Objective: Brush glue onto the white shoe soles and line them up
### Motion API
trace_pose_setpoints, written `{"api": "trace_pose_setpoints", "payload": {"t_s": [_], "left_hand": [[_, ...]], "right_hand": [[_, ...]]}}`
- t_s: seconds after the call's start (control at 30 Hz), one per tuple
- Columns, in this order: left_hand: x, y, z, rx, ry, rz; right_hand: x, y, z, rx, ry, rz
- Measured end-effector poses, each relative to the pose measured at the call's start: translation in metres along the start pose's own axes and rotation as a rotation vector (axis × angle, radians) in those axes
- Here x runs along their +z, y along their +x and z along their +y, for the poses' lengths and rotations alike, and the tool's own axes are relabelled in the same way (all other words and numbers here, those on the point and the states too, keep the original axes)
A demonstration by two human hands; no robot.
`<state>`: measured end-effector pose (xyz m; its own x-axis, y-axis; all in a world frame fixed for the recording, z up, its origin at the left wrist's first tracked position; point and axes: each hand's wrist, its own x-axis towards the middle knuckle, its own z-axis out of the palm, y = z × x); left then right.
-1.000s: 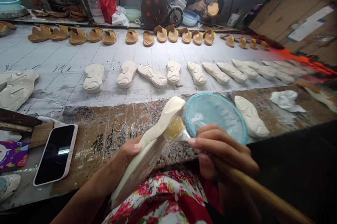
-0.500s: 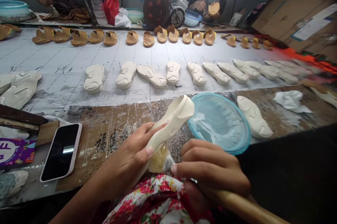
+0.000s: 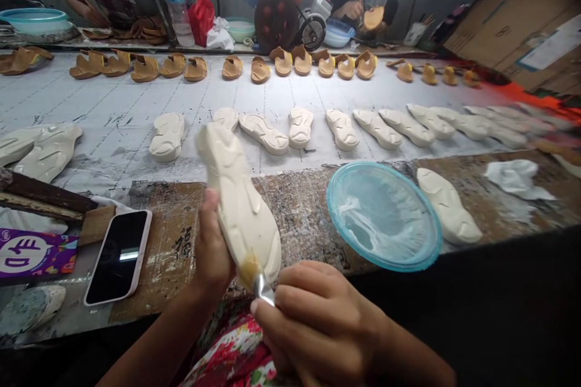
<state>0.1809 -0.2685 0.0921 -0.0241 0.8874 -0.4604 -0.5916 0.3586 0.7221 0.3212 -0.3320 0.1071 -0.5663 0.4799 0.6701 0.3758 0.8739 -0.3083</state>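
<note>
Your left hand (image 3: 212, 251) clasps the tilted sole (image 3: 247, 211) above your lap, some fingers hidden; your right hand (image 3: 318, 317) pinches the brush (image 3: 264, 291) against its near end. A blue bowl (image 3: 399, 265) sits right, a phone (image 3: 118, 257) left.

Smooth sole (image 3: 249, 208), shiny metal brush ferrule (image 3: 264, 291), translucent plastic bowl (image 3: 385, 196).

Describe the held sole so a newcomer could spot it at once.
On the bench sits a blue bowl. Left of it, the left hand grips the sole. Unlike the other soles lying down, this one is held up, with the brush at its near end.
</note>
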Motion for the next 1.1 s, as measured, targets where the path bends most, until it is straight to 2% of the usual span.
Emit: {"api": "trace_pose_setpoints", "payload": {"t_s": [0.07,0.13,0.23,0.3,0.4,0.5,0.6,0.67,0.77,0.83,0.9,0.97,1.03,1.1], "left_hand": [[0.004,0.006,0.0,0.094,-0.123,0.077],[0.004,0.009,0.002,0.056,-0.215,0.01],[0.0,0.012,0.007,-0.131,-0.267,-0.175],[-0.001,0.014,0.01,-0.305,-0.287,-0.278],[0.001,0.017,0.012,-0.569,-0.306,-0.392],[0.002,0.017,0.008,-0.677,-0.339,-0.466],[-0.002,0.017,0.002,-0.716,-0.411,-0.535],[-0.005,0.018,-0.001,-0.713,-0.417,-0.57],[-0.006,0.019,-0.003,-0.633,-0.346,-0.613],[-0.004,0.017,-0.006,-0.581,-0.275,-0.627],[-0.001,0.011,-0.011,-0.561,-0.208,-0.59],[0.002,0.002,-0.017,-0.577,-0.139,-0.526],[0.004,-0.005,-0.023,-0.594,-0.082,-0.51],[0.005,-0.01,-0.026,-0.575,-0.031,-0.51]], "right_hand": [[0.0,0.005,0.003,-0.022,-0.046,-0.029],[-0.001,0.006,0.006,-0.023,-0.047,-0.056],[-0.006,-0.002,0.011,-0.047,0.006,-0.033],[-0.01,-0.01,0.015,-0.072,0.049,0.031],[-0.016,-0.017,0.019,-0.061,0.135,0.167],[-0.011,-0.019,0.02,0.07,0.254,0.382],[0.0,-0.022,0.017,0.182,0.349,0.574],[0.005,-0.027,0.014,0.214,0.401,0.526],[0.002,-0.034,0.012,0.287,0.52,0.43],[-0.007,-0.037,0.016,0.312,0.567,0.508],[-0.019,-0.036,0.026,0.347,0.49,0.604],[-0.028,-0.033,0.04,0.393,0.285,0.698],[-0.034,-0.027,0.054,0.448,0.053,0.797],[-0.035,-0.022,0.062,0.487,-0.06,0.813]]}}
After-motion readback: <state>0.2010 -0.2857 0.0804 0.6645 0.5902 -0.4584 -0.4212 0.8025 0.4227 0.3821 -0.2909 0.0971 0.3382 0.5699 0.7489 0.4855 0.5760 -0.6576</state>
